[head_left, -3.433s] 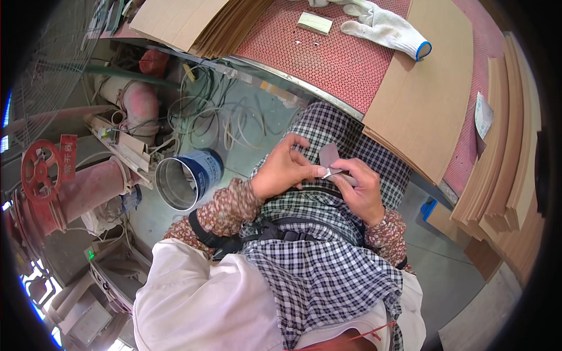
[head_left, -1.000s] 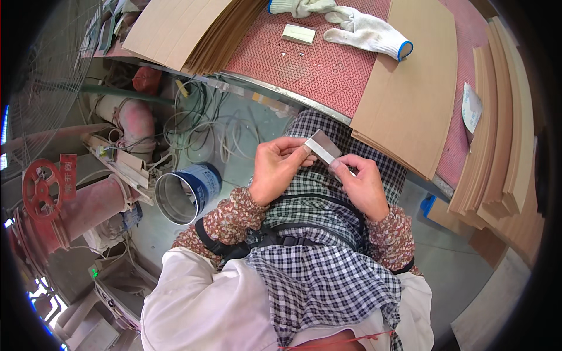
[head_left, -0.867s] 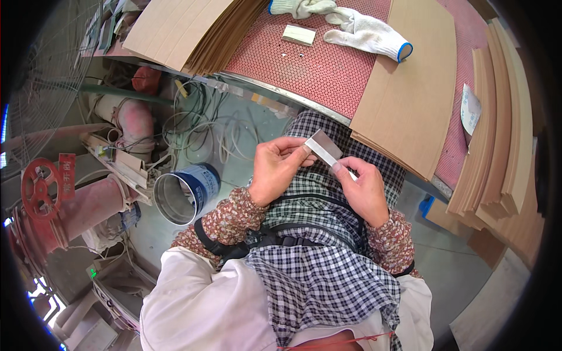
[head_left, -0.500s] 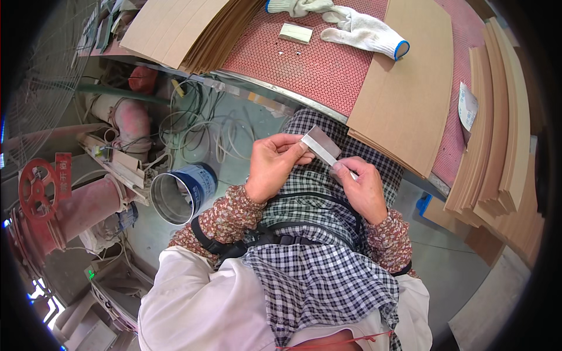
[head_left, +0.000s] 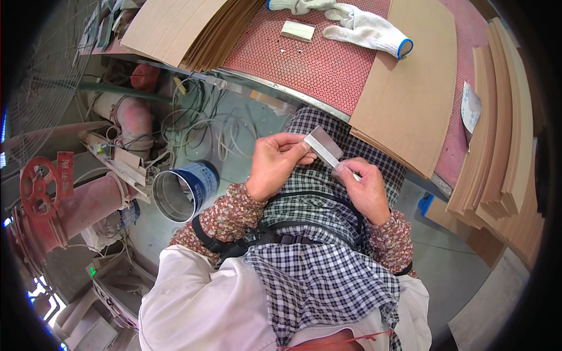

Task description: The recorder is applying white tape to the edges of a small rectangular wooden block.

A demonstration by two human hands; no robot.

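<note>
Over my lap, both hands hold a small flat rectangular grey plate (head_left: 326,142) with a pale strip along its near edge. My left hand (head_left: 275,164) pinches the strip's left end between thumb and fingertips. At the other end, my right hand (head_left: 367,186) is closed round the plate's lower corner and the strip, a short bit of which sticks out past the thumb. On the table ahead lies a similar shiny rectangular piece (head_left: 298,31). Beside it is a pair of white knitted gloves (head_left: 366,32) with blue cuffs.
A red patterned mat (head_left: 304,70) covers the table. Brown board stacks (head_left: 410,88) stand at its middle right, far left and right edge. An open blue pail (head_left: 202,178) sits on the floor at left, near loose hoses (head_left: 205,126), pipes and a red valve wheel (head_left: 44,186).
Hands and plate hold nearly the same pose. The whole view has shifted very slightly.
</note>
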